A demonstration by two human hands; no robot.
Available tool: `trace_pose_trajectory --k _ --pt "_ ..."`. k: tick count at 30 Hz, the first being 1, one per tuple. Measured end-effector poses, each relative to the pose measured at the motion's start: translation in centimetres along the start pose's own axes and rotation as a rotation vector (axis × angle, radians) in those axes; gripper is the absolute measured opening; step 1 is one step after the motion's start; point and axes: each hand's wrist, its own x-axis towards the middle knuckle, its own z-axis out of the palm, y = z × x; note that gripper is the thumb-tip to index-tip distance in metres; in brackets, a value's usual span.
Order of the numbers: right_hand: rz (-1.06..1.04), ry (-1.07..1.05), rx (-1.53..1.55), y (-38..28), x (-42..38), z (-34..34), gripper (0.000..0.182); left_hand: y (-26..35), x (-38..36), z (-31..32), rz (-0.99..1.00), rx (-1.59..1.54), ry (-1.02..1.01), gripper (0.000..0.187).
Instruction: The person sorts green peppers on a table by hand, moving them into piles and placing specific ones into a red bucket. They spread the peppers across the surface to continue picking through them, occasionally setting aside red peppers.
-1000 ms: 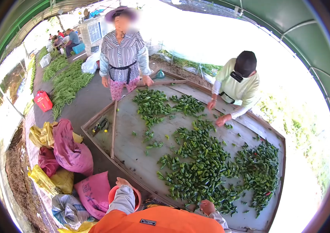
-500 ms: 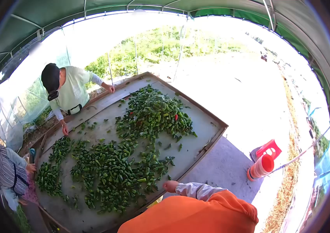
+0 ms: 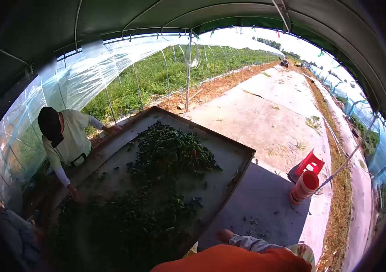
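Observation:
My right hand (image 3: 224,235), in a pale sleeve, is beside the right-hand edge of the sorting table (image 3: 234,177), over the shaded ground. It is too small and dark to make out its fingers or anything in them. My left hand is not in view; my orange top (image 3: 233,260) fills the bottom. Green peppers (image 3: 172,147) lie heaped on the table's far part, with a red one among them. More green peppers (image 3: 147,217) spread over the near part, in deep shadow.
A co-worker in a dark cap (image 3: 72,140) leans over the table's left side, one hand low among the peppers. Another person (image 3: 11,231) stands at lower left in shadow. A red stool (image 3: 310,163) and a red bucket (image 3: 305,187) stand on the ground at right, beside a slanting pole.
The view has tilted up, and the table now looks much darker. My right hand has moved from the table's edge rightward, away from the peppers. The capped co-worker still leans over the table.

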Motion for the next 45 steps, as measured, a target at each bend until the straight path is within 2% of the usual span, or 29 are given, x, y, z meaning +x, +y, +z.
trace_pose_trajectory --k 2,4,8,12,13,15,16,19,24,25,28,31,33,34,35,36,38,39,40,41,42,43,44,45 --pt "-0.028 -0.369 -0.217 0.6 0.3 0.2 0.022 -7.2 -1.3 0.2 -0.123 0.052 -0.027 0.039" --pt "0.028 -0.525 -0.297 -2.7 2.3 -4.4 0.024 -14.7 -3.7 1.6 -0.249 0.107 -0.078 0.038" --pt "0.065 -0.556 -0.128 -2.9 7.7 -3.9 0.024 -25.0 -9.8 4.6 -0.485 0.155 -0.141 0.037" --pt "0.019 -0.560 -0.014 -5.4 12.2 -2.7 0.025 -28.5 -10.9 7.0 -0.556 0.208 -0.132 0.036" --pt "0.008 -0.553 0.013 -6.0 13.0 -2.3 0.025 -29.1 -11.6 7.2 -0.751 -0.144 -0.103 0.039" --pt "-0.012 -0.540 0.071 -6.7 14.1 -1.5 0.025 -28.0 -14.7 3.7 -1.170 -0.847 0.194 0.047" --pt "-0.023 -0.531 0.098 -7.0 14.6 -1.1 0.025 -27.8 -16.3 2.3 -1.252 -0.925 0.258 0.047" --pt "-0.051 -0.502 0.169 -8.1 15.5 -0.4 0.026 -28.6 -19.2 1.8 -1.218 -0.757 0.191 0.046" --pt "-0.127 -0.461 0.303 -10.0 18.5 -0.6 0.026 -31.6 -21.4 3.0 -0.974 -0.194 -0.027 0.044" --pt "-0.146 -0.475 0.464 -10.6 19.3 -1.7 0.027 -32.2 -21.5 2.9 -0.921 -0.094 -0.055 0.044" --pt "-0.136 -0.587 0.341 -14.7 21.2 -4.8 0.026 -33.2 -21.7 1.5 -0.736 0.178 -0.154 0.043" --pt "-0.142 -0.606 0.341 -13.9 23.6 -1.0 0.025 -33.8 -22.2 0.3 -0.548 0.345 -0.298 0.039" --pt "-0.199 -0.601 0.426 -15.6 23.7 -1.7 0.026 -31.5 -23.1 -3.1 -1.038 -0.723 0.147 0.047" --pt "-0.223 -0.598 0.470 -17.0 23.5 -2.6 0.026 -32.8 -22.7 -1.8 -1.017 -0.786 0.175 0.045" --pt "-0.251 -0.653 0.523 -15.9 24.4 0.1 0.025 -34.1 -22.3 -0.6 -0.995 -0.851 0.202 0.042" --pt "-0.347 -0.647 0.495 -17.3 24.8 0.0 0.023 -35.6 -21.8 0.8 -0.974 -0.915 0.227 0.039" --pt "-0.519 -0.631 0.436 -20.7 25.0 -1.4 0.019 -33.2 -19.2 -2.7 -0.928 -1.544 0.400 0.020" --pt "-0.423 -0.733 0.599 -21.1 26.3 0.5 0.022 -31.0 -17.8 -5.9 -0.873 -1.859 0.487 0.010" --pt "-0.481 -0.686 0.606 -22.3 27.4 0.0 0.023 -29.1 -16.0 -9.3 -0.757 -1.912 0.604 0.013" --pt "-0.540 -0.637 0.614 -25.1 28.9 -1.4 0.023 -26.7 -14.4 -13.9 -0.789 -1.854 0.708 0.011" --pt "-0.636 -0.549 0.589 -27.9 29.7 -4.1 0.023 -26.6 -13.1 -17.5 -0.625 -1.896 0.602 0.006" --pt "-0.698 -0.450 0.564 -29.4 31.2 -5.1 0.022 -26.5 -11.5 -20.3 -0.442 -1.810 0.702 0.012" --pt "-0.641 -0.502 0.696 -32.0 31.6 -8.3 0.021 -24.2 -12.0 -25.8 -0.383 -1.772 0.791 0.027" --pt "-0.578 -0.554 0.828 -34.0 31.6 -11.9 0.020 -23.2 -12.5 -31.4 -0.301 -1.743 0.770 0.039"
